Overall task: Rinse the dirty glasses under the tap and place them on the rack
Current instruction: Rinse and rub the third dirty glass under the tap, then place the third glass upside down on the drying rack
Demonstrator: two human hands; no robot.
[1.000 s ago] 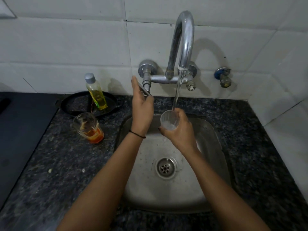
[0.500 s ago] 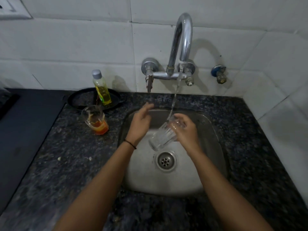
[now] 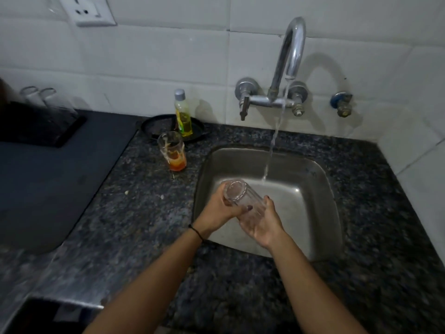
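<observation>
A clear ribbed glass (image 3: 243, 202) lies tilted over the steel sink (image 3: 320, 189), its mouth up and to the left. My left hand (image 3: 216, 209) grips it near the mouth. My right hand (image 3: 266, 226) cups its base from below, thumb along the side. The tap (image 3: 290, 59) runs; the water stream (image 3: 272, 145) falls just right of the glass. A dirty glass (image 3: 172, 151) with orange residue stands on the counter left of the sink. At the far left a dark rack (image 3: 41, 128) holds upturned clear glasses (image 3: 38, 98).
A bottle of yellow liquid (image 3: 183, 114) stands on a black round pan (image 3: 156, 127) behind the dirty glass. A dark mat (image 3: 48, 184) covers the counter's left side. Speckled granite counter (image 3: 144, 213) surrounds the sink. A wall socket (image 3: 88, 10) sits upper left.
My left hand left the tap handle and took hold of the glass. The glass moved out of the stream and tipped onto its side. The view swung left, showing the rack.
</observation>
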